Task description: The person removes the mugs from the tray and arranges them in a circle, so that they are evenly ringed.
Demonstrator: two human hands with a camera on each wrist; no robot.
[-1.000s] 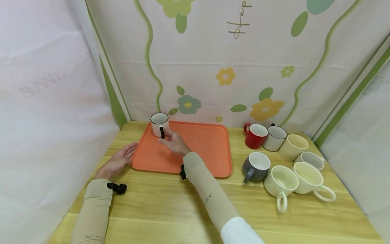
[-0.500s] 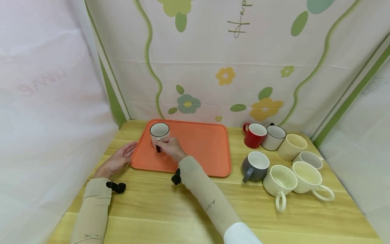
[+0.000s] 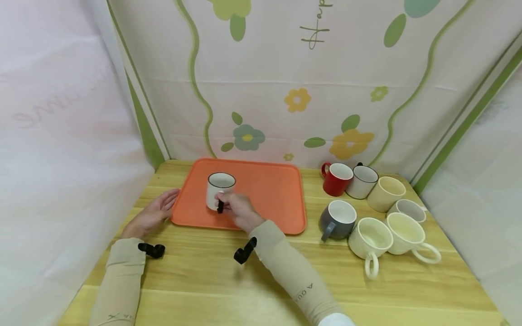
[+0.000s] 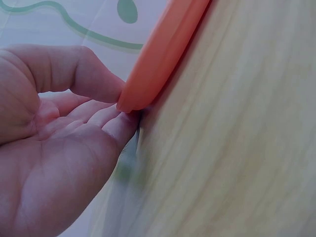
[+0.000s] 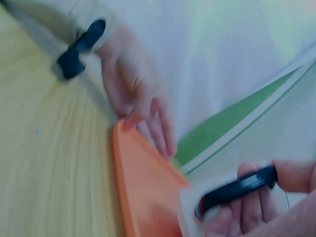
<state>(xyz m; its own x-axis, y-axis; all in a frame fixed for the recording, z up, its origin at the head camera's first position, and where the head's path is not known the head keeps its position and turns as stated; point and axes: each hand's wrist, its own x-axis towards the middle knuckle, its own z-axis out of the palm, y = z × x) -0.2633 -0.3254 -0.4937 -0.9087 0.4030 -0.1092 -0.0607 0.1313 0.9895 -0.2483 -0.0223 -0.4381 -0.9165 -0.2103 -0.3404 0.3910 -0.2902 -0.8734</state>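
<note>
In the head view, my right hand grips the black handle of a white mug with a black rim. The mug is upright and overlaps the left part of the orange tray. In the right wrist view, thumb and fingers close around the black handle, with part of the white body behind it. My left hand is at the tray's left side. The left wrist view shows its thumb against the tray's rim at the corner, fingers on the other side of the edge.
On the table's right side stand several mugs: a red mug, a white black-rimmed mug, a grey mug, and cream mugs with handles facing forward. Patterned fabric walls enclose the wooden table.
My right hand has taken hold of the mug's handle and brought the mug toward me and slightly right from the tray's back-left corner. The left hand has stayed at the tray edge.
</note>
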